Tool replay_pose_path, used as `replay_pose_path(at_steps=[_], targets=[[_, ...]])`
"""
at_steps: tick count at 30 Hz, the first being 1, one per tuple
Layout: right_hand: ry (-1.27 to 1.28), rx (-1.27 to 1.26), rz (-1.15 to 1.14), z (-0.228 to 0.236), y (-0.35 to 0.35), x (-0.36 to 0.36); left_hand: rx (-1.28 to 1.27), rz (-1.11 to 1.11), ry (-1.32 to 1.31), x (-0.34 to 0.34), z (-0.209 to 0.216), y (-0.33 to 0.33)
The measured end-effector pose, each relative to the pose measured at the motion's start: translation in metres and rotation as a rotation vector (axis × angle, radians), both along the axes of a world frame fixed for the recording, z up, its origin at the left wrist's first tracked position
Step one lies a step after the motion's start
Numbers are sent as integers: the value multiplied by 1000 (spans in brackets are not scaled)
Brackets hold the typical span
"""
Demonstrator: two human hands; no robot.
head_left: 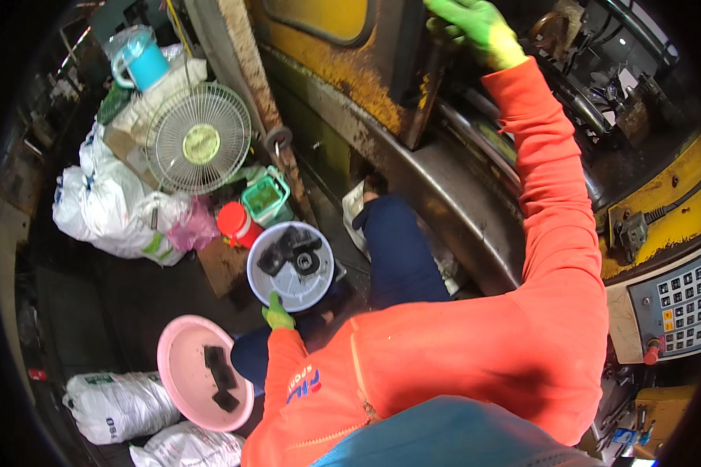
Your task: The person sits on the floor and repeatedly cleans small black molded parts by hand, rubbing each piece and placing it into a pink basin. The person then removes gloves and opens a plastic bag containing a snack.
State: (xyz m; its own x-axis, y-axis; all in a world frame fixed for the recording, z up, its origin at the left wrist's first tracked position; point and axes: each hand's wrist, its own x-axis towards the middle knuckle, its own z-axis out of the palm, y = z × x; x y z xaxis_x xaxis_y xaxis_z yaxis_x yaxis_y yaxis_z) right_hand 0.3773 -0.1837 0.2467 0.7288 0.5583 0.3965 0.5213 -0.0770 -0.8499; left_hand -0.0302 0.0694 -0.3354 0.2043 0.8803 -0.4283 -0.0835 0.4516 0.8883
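My left hand (277, 313), in a green glove, grips the near rim of a pale lavender plastic basin (329, 284). Several black molded-looking parts (292, 247) lie in that basin, one with a round ring shape. High on the right, my right hand (481, 33) in a green and yellow glove is closed at the dark edge of a worn yellow machine door (366, 86); its fingers are partly cut off by the picture's top. Left of my leg stands a pink basin (199, 412) with several dark blocky pieces (220, 370) in it.
A round fan (201, 144) stands at the left, near white plastic bags (105, 202), a red lidded jug (237, 224) and a green basket (265, 197). White sacks (125, 405) lie at lower left. Machine bars (491, 136) and a control panel (678, 307) are at the right.
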Motion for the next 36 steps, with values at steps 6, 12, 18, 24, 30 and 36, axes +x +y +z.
replay_pose_path(at_steps=[6,12,18,24,30,36], targets=[[-380,715,-711,36,-137,163,-93,188,19,-4,12,9],[37,603,-1017,-17,-280,326,-33,263,-212,-9,49,31],[-318,284,-1061,-39,-311,393,103,264,80,24,103,27],[-432,-536,-1345,-1,-305,397,168,78,64,61,147,14],[-122,270,-1149,-25,-316,365,132,-38,-127,87,203,-8],[-220,1050,-567,-13,-292,292,-168,-184,-449,132,293,-31]])
